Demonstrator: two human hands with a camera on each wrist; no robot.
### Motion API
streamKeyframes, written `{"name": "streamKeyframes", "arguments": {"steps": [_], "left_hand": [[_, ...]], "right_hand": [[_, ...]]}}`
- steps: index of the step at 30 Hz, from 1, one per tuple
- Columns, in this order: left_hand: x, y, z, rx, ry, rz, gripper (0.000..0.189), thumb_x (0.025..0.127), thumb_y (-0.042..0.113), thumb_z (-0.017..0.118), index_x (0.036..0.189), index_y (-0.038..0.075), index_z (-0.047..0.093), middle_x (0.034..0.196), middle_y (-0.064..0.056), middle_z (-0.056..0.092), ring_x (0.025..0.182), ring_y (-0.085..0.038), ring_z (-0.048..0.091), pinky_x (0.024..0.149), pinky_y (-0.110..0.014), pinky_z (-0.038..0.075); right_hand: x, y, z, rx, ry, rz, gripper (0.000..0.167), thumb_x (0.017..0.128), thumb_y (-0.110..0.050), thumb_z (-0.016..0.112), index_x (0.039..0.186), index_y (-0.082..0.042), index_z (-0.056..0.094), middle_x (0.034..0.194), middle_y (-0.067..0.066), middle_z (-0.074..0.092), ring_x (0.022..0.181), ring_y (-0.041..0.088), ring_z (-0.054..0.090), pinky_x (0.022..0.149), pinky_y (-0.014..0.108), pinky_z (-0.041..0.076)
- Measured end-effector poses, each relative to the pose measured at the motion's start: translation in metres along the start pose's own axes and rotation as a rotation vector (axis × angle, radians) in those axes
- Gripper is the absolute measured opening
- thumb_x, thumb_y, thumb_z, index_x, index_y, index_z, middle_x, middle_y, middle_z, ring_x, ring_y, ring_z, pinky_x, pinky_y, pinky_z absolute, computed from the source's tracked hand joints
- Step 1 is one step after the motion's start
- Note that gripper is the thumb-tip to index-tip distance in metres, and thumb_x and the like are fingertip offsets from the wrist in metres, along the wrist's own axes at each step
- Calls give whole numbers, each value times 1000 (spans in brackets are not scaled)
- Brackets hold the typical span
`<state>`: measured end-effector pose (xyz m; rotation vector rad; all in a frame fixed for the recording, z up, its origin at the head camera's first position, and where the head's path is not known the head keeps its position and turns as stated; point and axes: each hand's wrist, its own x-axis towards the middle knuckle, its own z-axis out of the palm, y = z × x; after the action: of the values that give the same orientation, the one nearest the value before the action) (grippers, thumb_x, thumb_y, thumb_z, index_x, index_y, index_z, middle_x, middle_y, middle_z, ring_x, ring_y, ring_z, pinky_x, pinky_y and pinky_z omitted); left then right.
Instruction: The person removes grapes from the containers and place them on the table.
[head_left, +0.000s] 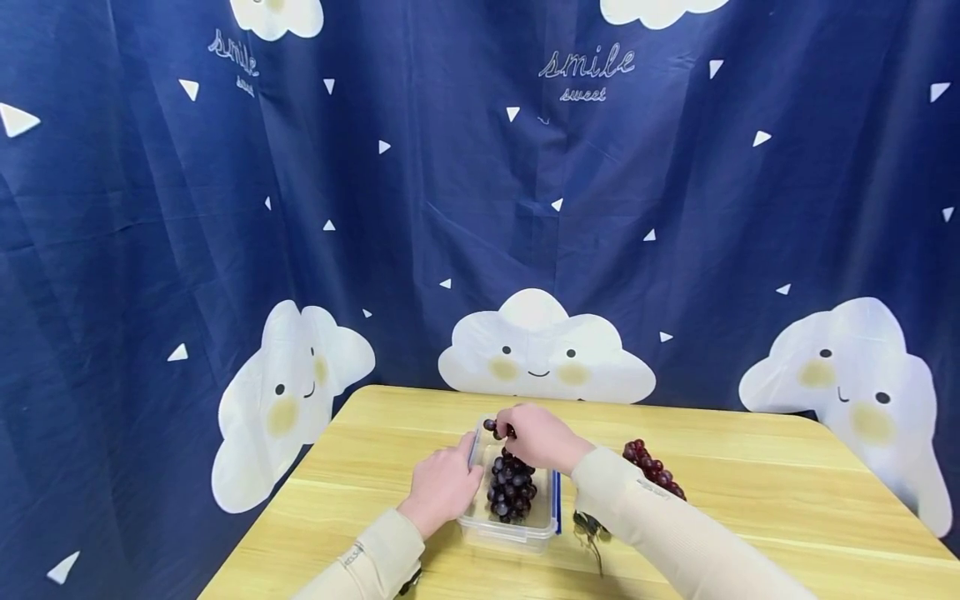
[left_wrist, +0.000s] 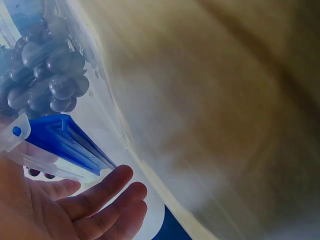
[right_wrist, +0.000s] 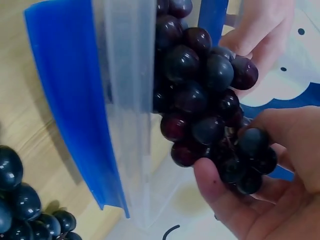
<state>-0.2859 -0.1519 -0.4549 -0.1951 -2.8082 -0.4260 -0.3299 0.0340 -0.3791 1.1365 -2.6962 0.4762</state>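
A clear plastic container (head_left: pixel 517 537) with blue clip flaps (left_wrist: pixel 70 142) stands on the table. A bunch of dark purple grapes (head_left: pixel 512 487) lies in it, its far end raised at the rim. My right hand (head_left: pixel 536 437) holds that end, thumb and fingers around several grapes, as the bunch (right_wrist: pixel 200 95) shows in the right wrist view. My left hand (head_left: pixel 444 485) grips the container's left side, thumb by the rim. In the left wrist view its fingers (left_wrist: pixel 102 195) extend outside, below the blue flap; part of the thumb side is hidden behind the plastic.
A bunch of red grapes (head_left: pixel 652 469) lies on the wooden table (head_left: pixel 750 475) right of the container, partly behind my right sleeve. Nearer me is a dark bunch with thin strands (head_left: pixel 588 525); black grapes (right_wrist: pixel 22 205) show in the right wrist view. A blue curtain (head_left: pixel 480 208) hangs behind.
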Motion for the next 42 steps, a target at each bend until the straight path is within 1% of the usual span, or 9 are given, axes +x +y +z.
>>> {"name": "streamKeyframes", "arguments": {"steps": [4, 8, 13, 19, 24, 28, 35, 42], "left_hand": [[0, -1, 1, 0, 9, -3, 52, 93, 33, 58, 143, 17, 52, 96, -15, 73, 82, -32, 70, 58, -47, 50], [0, -2, 1, -1, 8, -7, 52, 93, 34, 58, 143, 17, 52, 98, -15, 73, 84, -32, 70, 60, -48, 51], [0, -1, 1, -5, -2, -12, 54, 94, 36, 59, 144, 17, 51, 99, -16, 73, 85, -32, 70, 60, -47, 51], [1, -1, 2, -12, -7, -12, 57, 94, 35, 57, 147, 17, 49, 101, -17, 73, 86, -32, 70, 59, -46, 50], [2, -1, 4, -11, -3, -9, 56, 94, 34, 57, 147, 17, 49, 101, -17, 73, 86, -32, 70, 58, -45, 49], [2, -2, 4, -13, 6, -2, 55, 94, 34, 56, 146, 17, 50, 100, -16, 73, 85, -31, 70, 57, -45, 49], [2, -3, 5, -9, 8, 3, 54, 95, 35, 56, 145, 17, 50, 97, -15, 73, 83, -31, 70, 56, -44, 49], [1, -3, 4, -10, -1, -4, 54, 94, 34, 55, 145, 16, 50, 94, -13, 72, 80, -29, 68, 55, -44, 48]], "right_hand": [[-3, 3, 1, -8, 59, -9, 16, 82, -2, 74, 96, -11, 70, 91, 1, 70, 81, 16, 66, 74, 34, 55], [-6, 5, 0, -18, 114, -9, 17, 83, -4, 73, 97, -12, 70, 91, 0, 66, 81, 15, 64, 73, 33, 55], [-8, 6, -1, -28, 183, -24, 18, 84, -2, 69, 98, -14, 70, 92, -4, 63, 80, 12, 60, 72, 29, 54], [-12, 3, -6, -1, 257, -47, 19, 86, -2, 67, 100, -15, 70, 95, -4, 63, 80, 9, 60, 71, 27, 54], [-15, 1, -9, 3, 314, -69, 21, 87, -2, 66, 102, -16, 70, 96, -3, 64, 81, 11, 63, 72, 28, 55], [-17, -1, -13, 11, 336, -69, 20, 89, -3, 67, 104, -16, 70, 97, -3, 64, 83, 11, 64, 74, 28, 56], [-22, -2, -23, 30, 353, -64, 17, 91, -5, 67, 104, -16, 69, 100, -4, 64, 81, 8, 61, 73, 27, 55], [-27, 0, -32, 59, 372, -38, 16, 91, -5, 68, 103, -17, 70, 105, -2, 67, 92, 13, 65, 80, 32, 56]]}}
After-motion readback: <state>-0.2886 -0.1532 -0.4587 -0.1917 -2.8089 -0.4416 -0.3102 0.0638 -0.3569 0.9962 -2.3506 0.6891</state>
